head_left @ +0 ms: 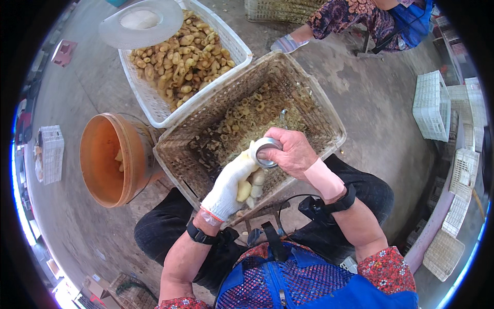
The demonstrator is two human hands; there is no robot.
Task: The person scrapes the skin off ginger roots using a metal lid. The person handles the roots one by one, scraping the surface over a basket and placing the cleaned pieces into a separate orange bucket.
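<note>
My left hand [230, 186], in a white glove, is closed around pale yellow, knobbly root pieces [244, 192] that look like peeled ginger. My bare right hand [294, 154] grips a round metal ring [264, 164], its thumb inside the opening. The ring touches the upper end of what the left hand holds. Both hands are over the near side of a dirty plastic crate [334, 127]. Scraps and ring-like peelings [242, 123] lie on its bottom.
Beyond stands a white crate [218, 24] full of yellow-brown ginger-like roots [188, 56], a translucent lid [116, 31] over its corner. At left is an orange bucket [126, 159] with some pale pieces. Another person's patterned leg [334, 20] is at far right. White crates [432, 105] line the right.
</note>
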